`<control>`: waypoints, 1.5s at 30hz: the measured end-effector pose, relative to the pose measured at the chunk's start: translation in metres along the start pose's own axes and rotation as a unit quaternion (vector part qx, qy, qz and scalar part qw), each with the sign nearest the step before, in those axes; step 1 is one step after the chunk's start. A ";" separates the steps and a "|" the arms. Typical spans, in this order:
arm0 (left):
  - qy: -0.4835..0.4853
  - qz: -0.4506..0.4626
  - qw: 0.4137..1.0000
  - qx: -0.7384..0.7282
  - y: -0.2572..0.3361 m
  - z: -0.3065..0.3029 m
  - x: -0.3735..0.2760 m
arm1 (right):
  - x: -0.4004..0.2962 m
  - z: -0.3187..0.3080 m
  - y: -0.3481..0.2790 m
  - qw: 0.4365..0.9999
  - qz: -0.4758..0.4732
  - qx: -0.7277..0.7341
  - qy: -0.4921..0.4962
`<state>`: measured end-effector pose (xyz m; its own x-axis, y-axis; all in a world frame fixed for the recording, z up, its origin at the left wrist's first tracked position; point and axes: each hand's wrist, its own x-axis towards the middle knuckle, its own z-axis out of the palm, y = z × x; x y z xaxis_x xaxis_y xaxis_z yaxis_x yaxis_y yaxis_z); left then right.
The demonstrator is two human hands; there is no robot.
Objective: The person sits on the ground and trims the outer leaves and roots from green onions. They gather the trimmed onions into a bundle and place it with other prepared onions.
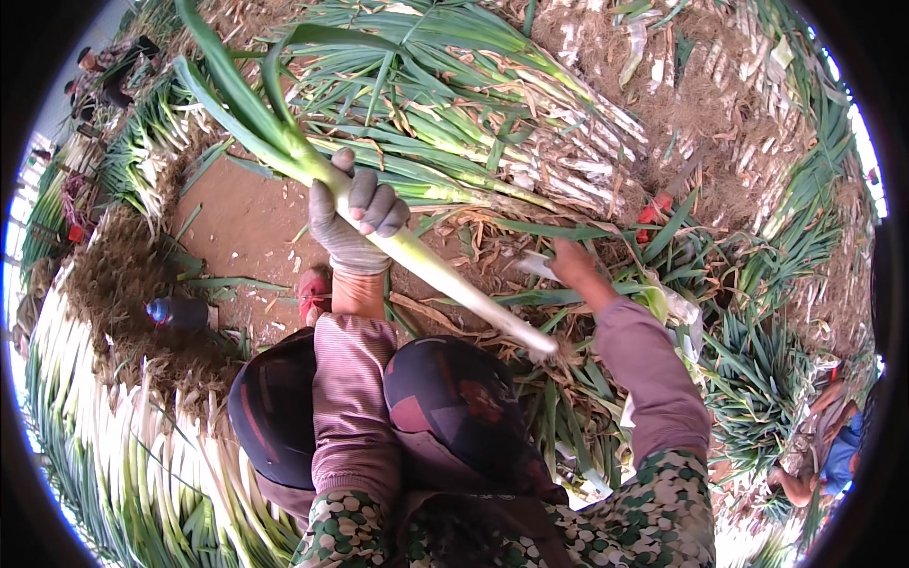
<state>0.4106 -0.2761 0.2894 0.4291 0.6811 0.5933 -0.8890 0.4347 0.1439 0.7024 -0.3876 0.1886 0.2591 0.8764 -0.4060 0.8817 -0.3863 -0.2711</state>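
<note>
My left hand [361,213], in a grey glove, grips a thick Welsh onion [440,273] around its pale green shank. The stalk slants across my knees. Its broad green leaves fan out at upper left, and the white root end points to lower right. My bare right hand [579,268] is apart from the stalk, over peeled leaves and dry husks [490,248]. A blurred whitish strip [536,266] appears at its fingertips; whether the fingers hold it is unclear.
Unpeeled onions [525,135] lie in a heap ahead. Cleaned white onions [142,440] are stacked at left, near a dark bottle [181,312]. A red object [653,213] rests beyond my right hand. Other people [110,67] are at far left, with another person [841,447] at right.
</note>
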 end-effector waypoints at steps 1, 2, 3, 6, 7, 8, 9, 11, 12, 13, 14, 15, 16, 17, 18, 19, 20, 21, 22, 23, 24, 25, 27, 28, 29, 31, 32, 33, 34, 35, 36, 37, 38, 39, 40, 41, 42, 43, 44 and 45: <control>0.020 0.003 0.999 0.038 0.000 0.001 -0.003 | -0.016 -0.018 -0.014 0.999 0.009 0.052 -0.013; 0.029 0.000 0.998 0.052 -0.009 -0.001 -0.002 | -0.021 -0.018 -0.008 0.978 -0.057 0.201 -0.012; 0.037 -0.002 0.997 0.068 -0.015 0.000 -0.001 | -0.024 -0.018 -0.005 0.930 -0.125 0.345 -0.034; 0.087 0.025 0.991 0.095 -0.024 0.003 -0.003 | -0.089 -0.046 -0.099 0.839 -0.252 0.468 -0.114; 0.101 0.037 0.989 0.104 -0.028 0.006 0.000 | -0.097 -0.034 -0.110 0.901 -0.295 0.318 0.019; 0.139 0.047 0.982 0.118 -0.028 0.010 0.003 | -0.099 -0.031 -0.112 0.892 -0.315 0.308 0.098; 0.155 0.069 0.977 0.130 -0.022 0.018 0.008 | -0.100 -0.028 -0.114 0.876 -0.338 0.299 0.172; 0.187 0.115 0.963 0.154 -0.004 0.036 0.023 | -0.103 -0.025 -0.113 0.857 -0.362 0.275 0.242; 0.191 0.110 0.964 0.152 0.014 0.031 0.023 | -0.105 -0.024 -0.111 0.847 -0.371 0.262 0.276; 0.285 0.136 0.934 0.166 0.021 0.034 0.025 | -0.107 -0.023 -0.107 0.851 -0.373 0.262 0.261; 0.316 0.114 0.928 0.158 0.030 0.026 0.022 | -0.109 -0.022 -0.102 0.855 -0.375 0.261 0.245; 0.347 0.094 0.921 0.152 0.036 0.024 0.018 | -0.111 -0.022 -0.100 0.858 -0.380 0.261 0.228; 0.362 0.103 0.914 0.150 0.038 0.020 0.015 | -0.111 -0.023 -0.100 0.863 -0.373 0.264 0.217; 0.376 0.112 0.907 0.149 0.039 0.016 0.012 | -0.111 -0.024 -0.099 0.867 -0.366 0.267 0.206; 0.393 0.119 0.900 0.147 0.039 0.016 0.009 | -0.112 -0.023 -0.099 0.873 -0.357 0.270 0.194; 0.402 0.120 0.894 0.157 0.039 0.017 0.006 | -0.112 -0.023 -0.100 0.882 -0.355 0.255 0.175; 0.411 0.121 0.888 0.167 0.040 0.019 0.002 | -0.111 -0.025 -0.102 0.890 -0.354 0.240 0.156; 0.419 0.122 0.882 0.176 0.041 0.020 -0.001 | -0.111 -0.026 -0.104 0.898 -0.353 0.224 0.138; 0.434 0.125 0.872 0.190 0.042 0.020 -0.004 | -0.110 -0.023 -0.109 0.893 -0.355 0.239 0.140; 0.433 0.124 0.873 0.187 0.043 0.020 -0.006 | -0.108 -0.020 -0.110 0.896 -0.352 0.228 0.147; 0.432 0.124 0.874 0.185 0.044 0.020 -0.009 | -0.106 -0.017 -0.110 0.899 -0.349 0.215 0.155; 0.431 0.124 0.875 0.182 0.045 0.020 -0.011 | -0.103 -0.014 -0.110 0.901 -0.346 0.203 0.162; 0.421 0.116 0.882 0.177 0.047 0.018 -0.015 | -0.095 -0.012 -0.111 0.913 -0.319 0.210 0.146; 0.423 0.114 0.882 0.173 0.048 0.016 -0.017 | -0.090 -0.009 -0.112 0.906 -0.325 0.216 0.162; 0.424 0.112 0.883 0.168 0.048 0.013 -0.019 | -0.085 -0.007 -0.113 0.900 -0.330 0.222 0.179; 0.427 0.072 0.883 0.180 0.035 0.017 -0.022 | -0.074 -0.009 -0.123 0.892 -0.317 0.247 0.206; 0.434 0.058 0.879 0.188 0.025 0.015 -0.024 | -0.070 -0.018 -0.130 0.891 -0.302 0.302 0.155; 0.442 0.047 0.872 0.203 0.021 0.015 -0.027 | -0.066 -0.029 -0.142 0.881 -0.290 0.359 0.100; 0.425 0.048 0.879 0.211 0.019 0.015 -0.032 | -0.067 -0.046 -0.157 0.801 -0.308 0.510 0.054; 0.438 0.046 0.871 0.216 0.018 0.011 -0.036 | -0.068 -0.064 -0.165 0.700 -0.312 0.643 0.010; 0.450 0.045 0.864 0.222 0.017 0.010 -0.039 | -0.058 -0.081 -0.166 0.644 -0.309 0.699 0.042; 0.461 0.043 0.857 0.226 0.017 0.008 -0.041 | -0.050 -0.100 -0.163 0.584 -0.303 0.749 0.076; 0.443 0.039 0.873 0.201 0.022 0.003 -0.045 | -0.054 -0.123 -0.161 0.533 -0.276 0.793 0.109; 0.451 0.050 0.872 0.182 0.024 0.002 -0.045 | -0.057 -0.141 -0.151 0.478 -0.247 0.831 0.144; 0.455 0.059 0.874 0.157 0.022 0.000 -0.040 | -0.055 -0.148 -0.129 0.454 -0.241 0.842 0.162; 0.460 0.071 0.874 0.137 0.023 -0.001 -0.036 | -0.049 -0.147 -0.109 0.428 -0.236 0.855 0.174; 0.398 0.064 0.899 0.168 0.030 -0.009 -0.040 | -0.046 -0.136 -0.101 0.549 -0.243 0.782 0.167; 0.405 0.076 0.893 0.181 0.032 -0.007 -0.041 | -0.061 -0.119 -0.112 0.685 -0.193 0.686 0.154; 0.403 0.080 0.894 0.179 0.021 0.001 -0.032 | -0.060 -0.099 -0.097 0.817 -0.160 0.546 0.093; 0.406 0.087 0.890 0.188 0.017 0.008 -0.027 | -0.067 -0.071 -0.105 0.858 -0.150 0.489 0.051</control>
<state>0.3828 -0.2919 0.2822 0.1179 0.9865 -0.1136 -0.8783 0.1570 0.4516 0.6210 -0.3855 0.3066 0.1562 0.9798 -0.1247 0.1747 -0.1516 -0.9729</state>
